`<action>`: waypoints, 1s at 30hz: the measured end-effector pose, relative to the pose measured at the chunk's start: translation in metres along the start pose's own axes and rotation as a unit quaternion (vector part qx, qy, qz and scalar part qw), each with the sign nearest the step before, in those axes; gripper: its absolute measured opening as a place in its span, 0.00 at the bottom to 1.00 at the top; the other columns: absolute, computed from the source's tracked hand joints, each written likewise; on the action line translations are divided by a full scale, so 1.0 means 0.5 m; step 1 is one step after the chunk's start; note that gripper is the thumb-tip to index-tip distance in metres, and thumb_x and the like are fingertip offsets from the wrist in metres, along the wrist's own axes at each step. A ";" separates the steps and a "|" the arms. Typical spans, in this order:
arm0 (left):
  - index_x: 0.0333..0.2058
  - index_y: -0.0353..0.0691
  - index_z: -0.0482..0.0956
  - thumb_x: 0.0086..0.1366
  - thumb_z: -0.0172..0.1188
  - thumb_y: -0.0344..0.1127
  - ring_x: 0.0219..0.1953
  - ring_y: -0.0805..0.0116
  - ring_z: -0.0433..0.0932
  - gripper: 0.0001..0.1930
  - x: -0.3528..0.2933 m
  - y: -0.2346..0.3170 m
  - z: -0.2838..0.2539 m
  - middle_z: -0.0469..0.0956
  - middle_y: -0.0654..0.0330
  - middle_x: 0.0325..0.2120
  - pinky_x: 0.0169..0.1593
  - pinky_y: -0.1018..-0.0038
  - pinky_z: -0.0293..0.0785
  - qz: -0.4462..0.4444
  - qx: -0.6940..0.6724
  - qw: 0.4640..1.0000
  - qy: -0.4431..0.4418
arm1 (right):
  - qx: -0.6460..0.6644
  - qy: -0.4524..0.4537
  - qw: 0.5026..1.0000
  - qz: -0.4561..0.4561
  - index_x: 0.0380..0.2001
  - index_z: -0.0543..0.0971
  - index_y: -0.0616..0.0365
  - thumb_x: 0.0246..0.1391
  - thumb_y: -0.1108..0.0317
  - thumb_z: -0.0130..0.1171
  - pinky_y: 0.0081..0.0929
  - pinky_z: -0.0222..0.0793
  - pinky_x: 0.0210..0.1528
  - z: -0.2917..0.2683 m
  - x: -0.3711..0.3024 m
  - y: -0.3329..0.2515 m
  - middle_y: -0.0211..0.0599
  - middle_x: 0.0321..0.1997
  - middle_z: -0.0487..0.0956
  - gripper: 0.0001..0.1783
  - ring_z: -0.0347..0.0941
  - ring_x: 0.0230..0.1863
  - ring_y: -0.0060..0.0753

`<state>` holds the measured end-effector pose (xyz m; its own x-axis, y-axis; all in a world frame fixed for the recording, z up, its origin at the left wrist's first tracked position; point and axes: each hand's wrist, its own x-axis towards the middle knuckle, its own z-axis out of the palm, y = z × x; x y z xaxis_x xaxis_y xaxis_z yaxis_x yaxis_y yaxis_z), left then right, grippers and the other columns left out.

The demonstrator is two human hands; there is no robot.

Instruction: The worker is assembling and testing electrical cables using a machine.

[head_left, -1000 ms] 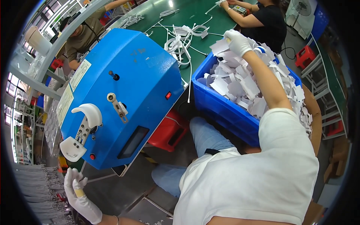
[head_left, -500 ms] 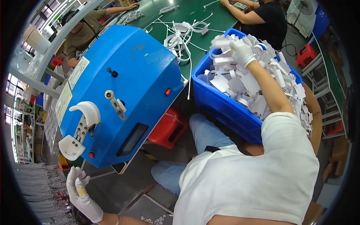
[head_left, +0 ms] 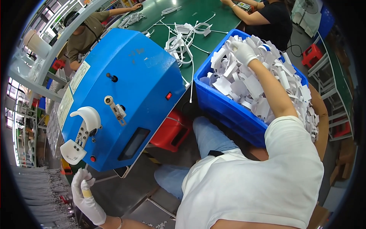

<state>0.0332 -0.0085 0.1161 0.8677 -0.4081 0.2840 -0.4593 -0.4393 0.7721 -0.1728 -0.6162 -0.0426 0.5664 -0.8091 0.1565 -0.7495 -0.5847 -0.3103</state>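
Note:
My right hand point(head_left: 244, 52), in a white glove, is down on the heap of white curled strips and flat pieces point(head_left: 253, 87) filling a blue plastic bin point(head_left: 228, 105). Its fingers are curled among the pieces; whatever they grip blends into the white heap. On the left, my left hand point(head_left: 86, 196) wears a white glove with yellow tape on the thumb. Its fingers bend loosely, apart from the thumb, with nothing seen between them. Just above it is the white curved holder point(head_left: 74, 152) on a blue machine point(head_left: 143, 72). Grey cables point(head_left: 40, 194) hang beside this hand.
White coiled cables point(head_left: 181, 44) lie on the green table point(head_left: 152, 23) behind the machine. A red stool point(head_left: 171, 131) stands below it. Two people work across the table, one at the left point(head_left: 82, 42), another at the right point(head_left: 267, 19). Another red stool point(head_left: 312, 55) stands far right.
My right hand has come lower and slightly left onto the heap; the white piece blurred beside its fingers no longer stands out. My left hand has shifted slightly right.

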 end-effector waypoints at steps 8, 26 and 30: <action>0.49 0.31 0.74 0.68 0.52 0.45 0.41 0.70 0.75 0.21 0.004 0.027 0.030 0.76 0.57 0.41 0.44 0.73 0.73 0.017 -0.001 1.000 -0.025 | -0.066 -0.046 0.996 -0.035 0.53 0.74 0.40 0.50 0.53 0.57 0.43 0.63 0.56 0.016 0.030 -0.067 0.43 0.49 0.75 0.25 0.71 0.52 0.46; 0.43 0.29 0.76 0.66 0.56 0.31 0.38 0.70 0.77 0.11 0.006 0.045 0.112 0.77 0.58 0.36 0.45 0.75 0.74 0.066 -0.121 0.982 -0.130 | 0.023 -0.034 0.986 -0.161 0.25 0.80 0.59 0.40 0.68 0.62 0.32 0.70 0.46 0.032 0.119 -0.046 0.43 0.36 0.78 0.07 0.75 0.40 0.42; 0.40 0.29 0.78 0.63 0.57 0.27 0.38 0.70 0.76 0.09 0.009 0.057 0.109 0.78 0.56 0.36 0.45 0.76 0.73 0.049 -0.176 0.976 -0.118 | 0.298 0.002 0.924 -0.238 0.28 0.79 0.64 0.48 0.69 0.62 0.27 0.69 0.45 -0.104 0.080 -0.145 0.38 0.42 0.78 0.08 0.73 0.41 0.30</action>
<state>0.0136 -0.0666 0.1085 0.7359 -0.6256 0.2590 -0.4082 -0.1046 0.9069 -0.1138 -0.6092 0.0349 0.7807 -0.4699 0.4119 -0.0930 -0.7393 -0.6669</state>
